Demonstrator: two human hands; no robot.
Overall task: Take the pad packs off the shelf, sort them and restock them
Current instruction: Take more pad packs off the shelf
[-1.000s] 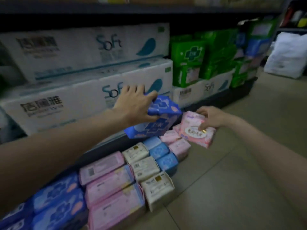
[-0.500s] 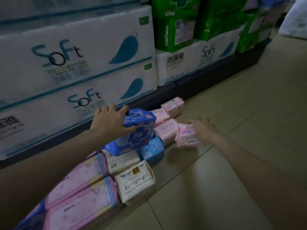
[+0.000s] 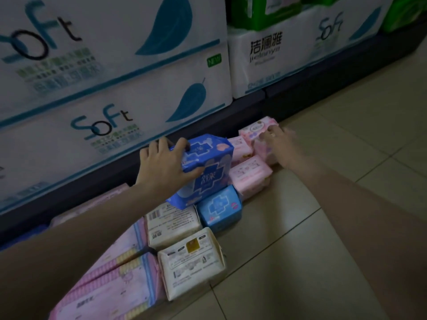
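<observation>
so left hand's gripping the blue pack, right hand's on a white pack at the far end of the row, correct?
Not quite: the head view shows the right hand on a pink pack, not white. The left hand does grip the blue pack.

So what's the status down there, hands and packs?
Left hand grips blue pack. Right hand on pink pack, floor row's far end. Nothing blocking.

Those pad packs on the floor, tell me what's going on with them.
A person is sorting pad packs into rows on the tiled floor beside the bottom shelf. The left hand grips a dark blue pack above the light blue pack and white packs. The right hand rests on a pink pack at the far end of the pink row.
</observation>
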